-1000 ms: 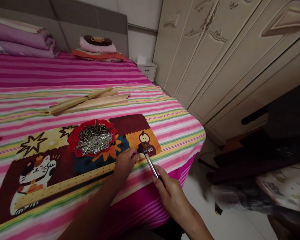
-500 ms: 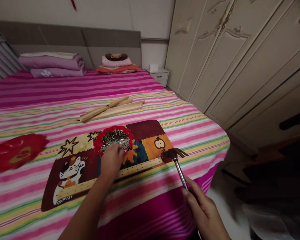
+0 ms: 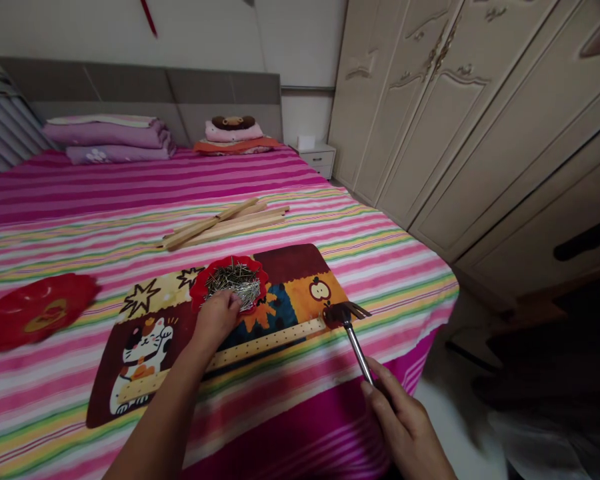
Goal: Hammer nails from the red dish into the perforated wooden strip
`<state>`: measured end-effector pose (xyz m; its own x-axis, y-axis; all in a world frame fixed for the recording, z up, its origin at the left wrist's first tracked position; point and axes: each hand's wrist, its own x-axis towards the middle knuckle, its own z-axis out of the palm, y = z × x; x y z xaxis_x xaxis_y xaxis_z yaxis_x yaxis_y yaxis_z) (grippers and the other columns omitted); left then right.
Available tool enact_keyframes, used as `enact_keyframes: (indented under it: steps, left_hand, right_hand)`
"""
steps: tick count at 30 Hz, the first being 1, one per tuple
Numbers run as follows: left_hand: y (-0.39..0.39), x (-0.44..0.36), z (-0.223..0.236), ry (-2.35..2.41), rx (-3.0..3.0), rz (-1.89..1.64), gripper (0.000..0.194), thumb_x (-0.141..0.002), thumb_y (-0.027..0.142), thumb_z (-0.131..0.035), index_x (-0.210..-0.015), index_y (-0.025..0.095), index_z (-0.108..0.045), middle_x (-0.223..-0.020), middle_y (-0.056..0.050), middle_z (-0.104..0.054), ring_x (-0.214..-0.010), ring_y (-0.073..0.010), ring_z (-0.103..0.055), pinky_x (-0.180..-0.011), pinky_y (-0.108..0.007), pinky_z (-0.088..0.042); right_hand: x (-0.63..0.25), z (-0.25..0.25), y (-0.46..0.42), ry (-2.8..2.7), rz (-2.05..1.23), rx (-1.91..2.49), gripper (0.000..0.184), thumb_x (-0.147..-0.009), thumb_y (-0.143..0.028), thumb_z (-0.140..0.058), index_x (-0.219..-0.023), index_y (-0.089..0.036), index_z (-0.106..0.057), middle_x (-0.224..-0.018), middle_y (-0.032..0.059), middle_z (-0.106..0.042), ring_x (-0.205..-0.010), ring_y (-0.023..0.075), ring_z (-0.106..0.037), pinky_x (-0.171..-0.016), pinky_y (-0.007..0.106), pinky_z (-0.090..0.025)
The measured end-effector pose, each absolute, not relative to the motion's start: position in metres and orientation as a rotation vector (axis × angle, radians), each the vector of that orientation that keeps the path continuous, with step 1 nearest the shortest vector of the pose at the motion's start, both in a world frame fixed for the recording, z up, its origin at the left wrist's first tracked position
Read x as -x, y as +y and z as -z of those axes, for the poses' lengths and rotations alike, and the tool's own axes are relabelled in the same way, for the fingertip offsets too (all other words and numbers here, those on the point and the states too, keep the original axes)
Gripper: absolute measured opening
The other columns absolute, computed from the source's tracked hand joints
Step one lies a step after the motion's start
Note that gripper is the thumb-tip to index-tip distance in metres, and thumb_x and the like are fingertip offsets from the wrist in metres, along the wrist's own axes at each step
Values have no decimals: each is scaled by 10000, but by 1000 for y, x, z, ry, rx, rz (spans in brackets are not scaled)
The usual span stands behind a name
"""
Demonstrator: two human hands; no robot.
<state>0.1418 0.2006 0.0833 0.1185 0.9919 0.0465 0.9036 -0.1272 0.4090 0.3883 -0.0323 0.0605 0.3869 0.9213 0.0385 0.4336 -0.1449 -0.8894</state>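
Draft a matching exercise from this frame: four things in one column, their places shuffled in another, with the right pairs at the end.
1. Hammer
2. Nails
3. Pile of wooden strips
4. Dotted wooden strip

A. On the striped cover, beyond the printed mat
B. In the red bowl, by the left hand
C. Flat along the mat's near side
D. Held in the right hand

Pairs: 1-D, 2-B, 3-A, 4-C

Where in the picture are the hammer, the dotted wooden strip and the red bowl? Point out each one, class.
Hammer [image 3: 359,351]: head camera view, on its shiny shaft.
Wooden strip [image 3: 265,344]: head camera view, on its dotted upper face.
Red bowl [image 3: 199,291]: head camera view, on the left of its rim.
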Motion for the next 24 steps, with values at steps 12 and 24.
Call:
enact_keyframes:
  steps: [12,24]
  left_hand:
    - [162,-171,-85,1124,-1108,-784,467,-500,425,-778,-845,143,-641,-593,11,-597,-507,-89,-503,-515,-232,-420]
    - [153,-183,-69,1043,-1010,-789,325,-542,337,-756,-791,141,-684,-664,-23,-640,-579,-110,-567,-549,-240,-486]
  right_hand:
    - [-385,-68,-33,-1169,-639,1742,418,-861,-417,-530,-1184,-177,-644,-940,45,-737,-830,186,-698,-720,211,-557]
    - [-385,-61,-34,-1156,-670,1723,413,-876,-399,-515,-1209,-176,-618,-991,58,-717,-921,195,-668,-794,233,-531]
